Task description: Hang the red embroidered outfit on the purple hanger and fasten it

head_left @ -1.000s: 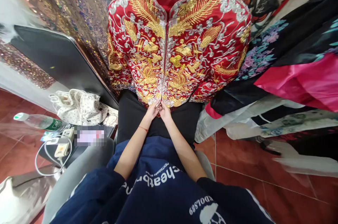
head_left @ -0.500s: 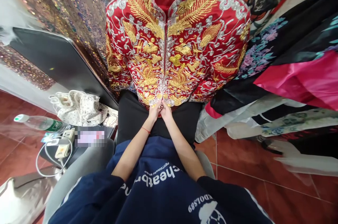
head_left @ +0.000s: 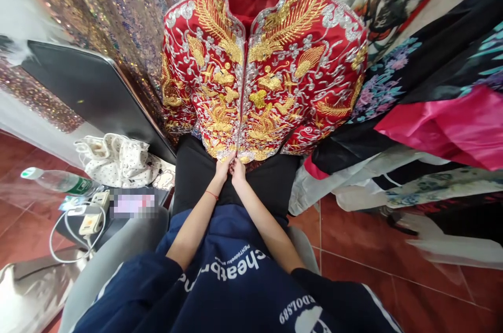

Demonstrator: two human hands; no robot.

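Note:
A red jacket point(head_left: 298, 74) with dense gold and silver embroidery stands upright before me, its collar at the top and its front seam running down the middle. At the bottom of that seam, my left hand point(head_left: 223, 166) has its fingers closed on the hem, left of the centre line. My right hand point(head_left: 238, 170) is just beside it, fingers curled at the hem's right side. The fingertips of both hands are partly hidden, so any small fastener between them cannot be made out. Black fabric point(head_left: 196, 173) lies under the hands and the jacket's lower edge.
On the left are a dark panel point(head_left: 86, 87), a spotted white cloth point(head_left: 113, 160), a plastic bottle point(head_left: 58, 180) and a power strip point(head_left: 92, 222) with a white cable. Hanging garments point(head_left: 436, 118) crowd the right. Sequinned fabric point(head_left: 113, 8) hangs behind.
Both hands have shifted slightly left and lower at the hem, and now sit a little more apart. The jacket's lower front has moved left with them, and its collar shows lower in view.

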